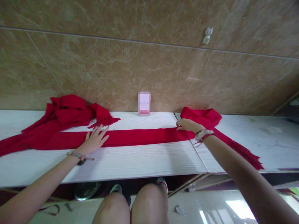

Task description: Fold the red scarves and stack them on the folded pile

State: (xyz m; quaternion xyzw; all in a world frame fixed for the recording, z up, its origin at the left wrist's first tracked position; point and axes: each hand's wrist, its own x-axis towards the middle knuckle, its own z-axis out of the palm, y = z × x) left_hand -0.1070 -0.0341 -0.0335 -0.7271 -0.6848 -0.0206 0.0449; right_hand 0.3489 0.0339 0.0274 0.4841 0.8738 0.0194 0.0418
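A long red scarf (140,137) lies in a flat, narrow strip across the white wood-grain tabletop (140,161). My left hand (94,141) rests palm down on the strip with its fingers spread. Further right, my right hand (189,125) has its fingers curled together on the scarf's upper edge, gripping the cloth; the wrist hides part of it. Beyond that hand the scarf folds into a loop, and a fringed end runs down toward the front edge. Bunched red cloth (67,115) is heaped at the left, with a fringe beside it.
A small whitish-pink box (144,104) stands against the brown marbled wall (116,71). A white hook (207,35) is fixed higher up. A seam crosses the tabletop near my right hand. My knees (149,202) are below the front edge, above a tiled floor.
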